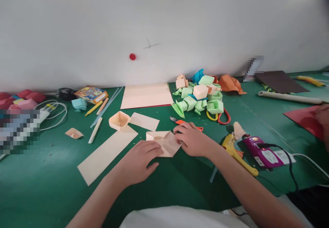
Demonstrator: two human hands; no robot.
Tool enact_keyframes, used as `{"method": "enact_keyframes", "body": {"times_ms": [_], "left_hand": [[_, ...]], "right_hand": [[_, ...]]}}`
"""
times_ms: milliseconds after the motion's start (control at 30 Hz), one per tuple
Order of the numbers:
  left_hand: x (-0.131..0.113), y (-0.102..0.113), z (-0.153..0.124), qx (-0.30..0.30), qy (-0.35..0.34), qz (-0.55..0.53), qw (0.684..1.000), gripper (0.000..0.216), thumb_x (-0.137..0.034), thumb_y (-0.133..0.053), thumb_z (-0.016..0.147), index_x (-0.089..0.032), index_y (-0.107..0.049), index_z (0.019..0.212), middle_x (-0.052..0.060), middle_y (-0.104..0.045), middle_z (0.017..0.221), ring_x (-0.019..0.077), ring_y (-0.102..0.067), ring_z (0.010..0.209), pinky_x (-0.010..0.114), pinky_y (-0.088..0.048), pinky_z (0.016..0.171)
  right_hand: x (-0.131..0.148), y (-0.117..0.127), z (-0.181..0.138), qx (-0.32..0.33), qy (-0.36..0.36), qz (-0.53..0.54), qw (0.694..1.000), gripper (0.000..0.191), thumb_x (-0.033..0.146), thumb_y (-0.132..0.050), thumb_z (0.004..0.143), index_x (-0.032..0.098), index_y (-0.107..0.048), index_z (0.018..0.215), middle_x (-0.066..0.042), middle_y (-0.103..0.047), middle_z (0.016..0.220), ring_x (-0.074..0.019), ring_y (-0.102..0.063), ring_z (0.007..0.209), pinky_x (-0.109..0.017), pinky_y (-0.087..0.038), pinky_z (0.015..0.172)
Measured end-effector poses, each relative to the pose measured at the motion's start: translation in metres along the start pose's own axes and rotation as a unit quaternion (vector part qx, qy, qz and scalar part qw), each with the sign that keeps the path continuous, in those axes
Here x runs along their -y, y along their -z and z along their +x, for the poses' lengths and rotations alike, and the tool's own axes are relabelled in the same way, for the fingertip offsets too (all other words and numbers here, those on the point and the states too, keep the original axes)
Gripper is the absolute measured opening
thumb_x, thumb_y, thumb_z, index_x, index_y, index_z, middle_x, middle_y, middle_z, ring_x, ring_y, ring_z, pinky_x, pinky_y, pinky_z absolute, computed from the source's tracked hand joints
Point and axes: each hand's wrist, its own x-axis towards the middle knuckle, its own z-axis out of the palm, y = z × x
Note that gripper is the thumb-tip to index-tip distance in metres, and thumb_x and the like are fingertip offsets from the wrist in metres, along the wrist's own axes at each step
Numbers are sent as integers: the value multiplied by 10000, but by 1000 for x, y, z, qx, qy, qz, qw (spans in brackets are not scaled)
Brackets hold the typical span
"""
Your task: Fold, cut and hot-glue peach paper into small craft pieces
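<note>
A piece of cream paper with creases and folded-up flaps (166, 143) lies in front of me on the green table. My left hand (138, 163) rests on its left part, fingers stretched flat and thumb held apart. At the right end, the bent fingers of my right hand (191, 139) close on a flap; the fingertips are partly hidden. Just behind that hand lies a utility knife (174, 119) with an orange handle and its blade out. A small folded paper box (119, 121) stands to the left, touching a long cream paper strip (108, 156). A shorter strip (144, 121) lies beside the box.
Green and peach paper boxes (200, 92) are heaped at the back, with scissors (224, 117) by them. A yellow glue gun (238, 154) and a purple power strip (264, 152) with cables lie right. Another person's hand (323, 116) is at the far right.
</note>
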Motion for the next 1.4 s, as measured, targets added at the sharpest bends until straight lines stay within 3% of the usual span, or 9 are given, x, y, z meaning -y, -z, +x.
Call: {"method": "enact_keyframes", "body": {"times_ms": [100, 267, 367, 500, 633, 833, 1100, 1300, 1400], "left_hand": [[-1, -4, -3, 12, 73, 48, 996, 455, -208, -647, 882, -265, -583, 1328, 99, -616, 1410, 329, -561, 1293, 481, -443, 992], [2, -6, -7, 4, 120, 92, 988, 381, -207, -650, 891, -345, -659, 1246, 90, -608, 1401, 349, -558, 1275, 496, -429, 961], [1, -7, -6, 0, 126, 112, 986, 368, -197, -632, 900, -354, -681, 1229, 98, -608, 1406, 360, -569, 1238, 505, -429, 945], [2, -9, -5, -4, 135, 112, 984, 426, -180, -606, 896, -308, -627, 1302, 126, -581, 1450, 370, -584, 1223, 516, -429, 931], [16, -9, -8, -18, 162, 90, 982, 559, -201, -607, 905, -303, -496, 1444, 98, -556, 1500, 327, -580, 1276, 480, -424, 968], [43, 0, -21, -31, 213, 106, 971, 498, -262, -619, 906, -339, -563, 1395, 58, -626, 1433, 328, -583, 1289, 498, -417, 988], [62, 1, -24, -26, 144, 42, 988, 368, -329, -609, 948, -296, -655, 1311, 52, -703, 1319, 277, -642, 1188, 432, -469, 995], [62, -4, -19, -53, 83, 13, 995, 228, -321, -539, 1011, -290, -760, 1059, 24, -769, 1129, 230, -687, 1076, 397, -496, 952], [56, -8, -16, -73, 74, 1, 995, 247, -310, -502, 1031, -256, -741, 1002, 28, -778, 1029, 208, -703, 976, 363, -522, 878]], "right_hand": [[6, 4, 4, 3, -31, -15, 999, 220, 5, -543, 750, 207, -621, 790, -84, -671, 1079, -291, -535, 1129, -475, -387, 937], [22, 12, 13, -15, -68, -31, 997, 223, -5, -518, 756, 204, -577, 704, -76, -667, 864, -264, -552, 943, -446, -368, 855], [42, 15, 17, -58, -64, -7, 996, 205, 41, -494, 824, 204, -591, 747, -59, -653, 819, -235, -531, 852, -410, -382, 822], [70, 5, 22, -40, 52, 50, 997, 212, 95, -503, 869, 197, -653, 979, -68, -686, 1054, -240, -564, 1013, -391, -401, 903], [77, -16, 22, -10, 16, 8, 1000, 399, 157, -543, 893, 141, -565, 1291, -148, -625, 1309, -313, -539, 1158, -485, -364, 1002], [73, -27, 21, -18, -28, 18, 999, 488, 303, -589, 952, 193, -471, 1412, -129, -605, 1348, -325, -543, 1134, -526, -357, 996], [71, -30, 23, -22, -57, 7, 998, 598, 439, -653, 946, 216, -441, 1459, -127, -651, 1226, -340, -551, 1096, -518, -329, 983], [70, -33, 21, -58, -85, 15, 995, 393, 309, -605, 980, 256, -546, 1365, -92, -678, 1178, -291, -554, 1088, -505, -260, 973], [68, -33, 21, -74, -85, 26, 993, 206, 226, -546, 1003, 287, -673, 1153, -46, -699, 1095, -254, -560, 1033, -470, -248, 913]]}}
